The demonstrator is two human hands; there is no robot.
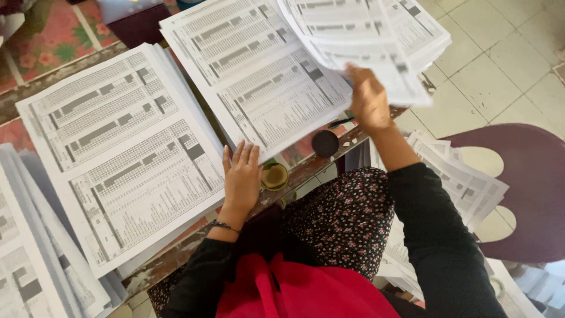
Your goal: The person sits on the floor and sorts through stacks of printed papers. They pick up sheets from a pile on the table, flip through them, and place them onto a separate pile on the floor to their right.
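Observation:
Several stacks of large printed sheets with grey tables lie on a worn table. My right hand (368,97) grips a lifted, blurred sheet (376,50) from the far right stack (412,26). My left hand (241,176) rests flat, fingers together, between the middle stack (259,76) and the left stack (123,153), touching the edge of the middle one. Black sleeves cover both arms, and a thin bracelet circles the left wrist.
A small green-rimmed tin (274,175), its dark round lid (325,143) and a pen (341,122) sit at the table's front edge (176,256). Another paper stack (35,259) lies at far left. More sheets (465,182) rest below on the right, beside a maroon chair (529,188).

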